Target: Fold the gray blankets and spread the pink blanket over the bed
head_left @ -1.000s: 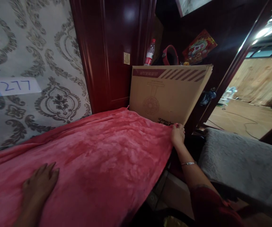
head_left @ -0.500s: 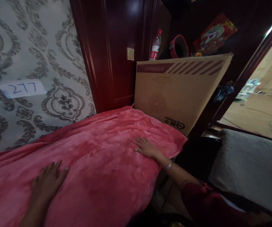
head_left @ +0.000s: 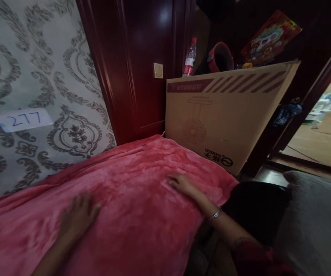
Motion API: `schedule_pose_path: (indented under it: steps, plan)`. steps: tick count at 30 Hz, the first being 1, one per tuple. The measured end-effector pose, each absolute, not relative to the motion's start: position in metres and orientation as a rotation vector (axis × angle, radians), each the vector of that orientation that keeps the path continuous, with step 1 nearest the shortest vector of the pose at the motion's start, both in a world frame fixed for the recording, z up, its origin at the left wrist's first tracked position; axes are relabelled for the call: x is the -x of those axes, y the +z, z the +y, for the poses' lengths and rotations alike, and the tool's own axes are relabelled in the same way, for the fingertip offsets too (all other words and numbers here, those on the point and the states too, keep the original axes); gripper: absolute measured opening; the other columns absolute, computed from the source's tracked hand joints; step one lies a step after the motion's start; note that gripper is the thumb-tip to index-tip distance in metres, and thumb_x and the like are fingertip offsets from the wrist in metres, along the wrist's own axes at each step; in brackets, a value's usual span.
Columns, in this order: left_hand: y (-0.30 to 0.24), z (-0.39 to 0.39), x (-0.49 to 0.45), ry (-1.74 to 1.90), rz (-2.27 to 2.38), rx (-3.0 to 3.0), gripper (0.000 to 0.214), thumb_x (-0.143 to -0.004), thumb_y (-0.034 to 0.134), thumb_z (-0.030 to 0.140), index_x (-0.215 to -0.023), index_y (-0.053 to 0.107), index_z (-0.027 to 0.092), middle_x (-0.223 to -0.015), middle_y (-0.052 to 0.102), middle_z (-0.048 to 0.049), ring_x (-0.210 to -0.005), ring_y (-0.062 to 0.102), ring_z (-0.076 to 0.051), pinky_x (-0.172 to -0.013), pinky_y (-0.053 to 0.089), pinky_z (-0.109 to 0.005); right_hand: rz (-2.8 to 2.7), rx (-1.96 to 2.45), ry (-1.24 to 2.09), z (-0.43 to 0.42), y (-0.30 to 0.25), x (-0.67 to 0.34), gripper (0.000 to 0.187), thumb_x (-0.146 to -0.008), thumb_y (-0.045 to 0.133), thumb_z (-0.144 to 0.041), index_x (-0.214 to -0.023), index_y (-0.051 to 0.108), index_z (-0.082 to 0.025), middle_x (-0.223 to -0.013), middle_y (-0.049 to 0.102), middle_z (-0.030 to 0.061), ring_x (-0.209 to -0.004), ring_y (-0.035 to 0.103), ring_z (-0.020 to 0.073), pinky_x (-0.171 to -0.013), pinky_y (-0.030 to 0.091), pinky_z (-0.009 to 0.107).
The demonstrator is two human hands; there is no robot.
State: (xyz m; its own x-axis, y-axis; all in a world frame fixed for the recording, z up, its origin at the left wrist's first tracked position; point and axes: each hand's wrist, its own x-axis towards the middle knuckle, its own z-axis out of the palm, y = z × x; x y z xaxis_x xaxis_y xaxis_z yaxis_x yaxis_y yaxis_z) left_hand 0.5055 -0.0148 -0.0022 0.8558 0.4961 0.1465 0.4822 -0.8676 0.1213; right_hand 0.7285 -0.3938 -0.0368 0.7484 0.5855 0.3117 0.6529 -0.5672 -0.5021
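Observation:
A pink plush blanket [head_left: 136,214] covers the surface before me, with soft wrinkles towards its far end. My left hand [head_left: 77,218] lies flat on its near left part, fingers stretched and thumb apart, slightly blurred. Over the right half, my right hand [head_left: 181,184] has its fingers curled down into the cloth, and a small pale fold of blanket shows at the fingertips. A silver bracelet [head_left: 215,214] circles the right wrist.
A large cardboard box [head_left: 219,119] stands at the blanket's far end, with a plastic bottle [head_left: 189,59] behind its top edge. Patterned wallpaper [head_left: 73,130] borders the left side. A grey-covered seat [head_left: 317,226] is at the right, near a doorway.
My left hand has slid forward and to the right over the blanket. My right hand's fingers have gone from spread to curled on the cloth. The view has shifted slightly.

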Motion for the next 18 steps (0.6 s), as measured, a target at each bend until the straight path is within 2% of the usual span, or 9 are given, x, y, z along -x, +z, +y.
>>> schedule_pose_path:
  steps: [2, 3, 6, 9, 13, 16, 18]
  plan:
    - [0.011, -0.059, -0.543, 0.102, 0.544, -3.022, 0.064, -0.098, 0.035, 0.037, -0.154, 0.037, 0.007, -0.164, 0.028, -0.0219, -0.152, 0.025, -0.036, -0.119, 0.026, -0.057, -0.74, 2.318, -0.239, -0.395, -0.023, -0.761, 0.039, -0.095, 0.047, -0.021, -0.126, 0.071, -0.022, -0.128, 0.071, 0.0058, -0.117, 0.066, 0.022, -0.103, 0.05, 0.034]
    - [0.016, -0.081, -0.561, 0.033, 0.422, -3.042, 0.063, -0.098, 0.036, 0.035, -0.154, 0.037, 0.006, -0.164, 0.029, -0.0217, -0.153, 0.025, -0.034, -0.121, 0.025, -0.055, -0.642, 2.317, -0.286, -0.396, -0.015, -0.78, 0.042, -0.095, 0.043, -0.018, -0.127, 0.07, -0.02, -0.128, 0.07, 0.0074, -0.117, 0.066, 0.0217, -0.102, 0.05, 0.034]
    - [0.016, -0.133, -0.602, 0.163, 0.179, -3.083, 0.058, -0.101, 0.033, 0.033, -0.153, 0.041, 0.009, -0.163, 0.032, -0.0197, -0.152, 0.027, -0.033, -0.122, 0.022, -0.056, -0.398, 2.328, -0.401, -0.398, 0.006, -0.834, 0.048, -0.095, 0.036, -0.013, -0.131, 0.067, -0.014, -0.13, 0.069, 0.0126, -0.119, 0.065, 0.0217, -0.103, 0.048, 0.034]
    - [-0.004, -0.156, -0.621, 0.303, 0.054, -3.109, 0.053, -0.1, 0.038, 0.032, -0.149, 0.049, 0.015, -0.161, 0.038, -0.0165, -0.15, 0.031, -0.034, -0.12, 0.027, -0.058, -0.239, 2.348, -0.456, -0.397, 0.018, -0.877, 0.049, -0.095, 0.034, -0.012, -0.132, 0.066, -0.013, -0.129, 0.069, 0.014, -0.118, 0.065, 0.0213, -0.102, 0.048, 0.031]
    - [-0.033, -0.155, -0.627, 0.312, 0.044, -3.139, 0.054, -0.098, 0.044, 0.032, -0.151, 0.048, 0.022, -0.158, 0.042, -0.0154, -0.147, 0.037, -0.036, -0.116, 0.031, -0.063, -0.225, 2.422, -0.374, -0.39, 0.018, -0.918, 0.04, -0.095, 0.043, -0.012, -0.122, 0.072, -0.019, -0.127, 0.071, 0.0094, -0.119, 0.064, 0.0198, -0.102, 0.047, 0.028]
    - [-0.042, -0.15, -0.629, 0.317, 0.039, -3.148, 0.055, -0.098, 0.044, 0.033, -0.152, 0.047, 0.024, -0.159, 0.042, -0.014, -0.147, 0.037, -0.036, -0.116, 0.031, -0.063, -0.274, 2.52, -0.202, -0.382, 0.013, -0.945, 0.023, -0.099, 0.055, -0.022, -0.115, 0.071, -0.019, -0.122, 0.07, 0.0092, -0.113, 0.065, 0.021, -0.1, 0.051, 0.036]
    - [-0.045, -0.148, -0.63, 0.318, 0.037, -3.146, 0.054, -0.097, 0.044, 0.032, -0.151, 0.048, 0.026, -0.158, 0.043, -0.0125, -0.147, 0.038, -0.035, -0.116, 0.031, -0.062, -0.312, 2.585, -0.066, -0.377, 0.008, -0.962, 0.022, -0.098, 0.062, -0.032, -0.115, 0.068, -0.018, -0.12, 0.068, 0.0083, -0.108, 0.066, 0.0212, -0.095, 0.054, 0.041]
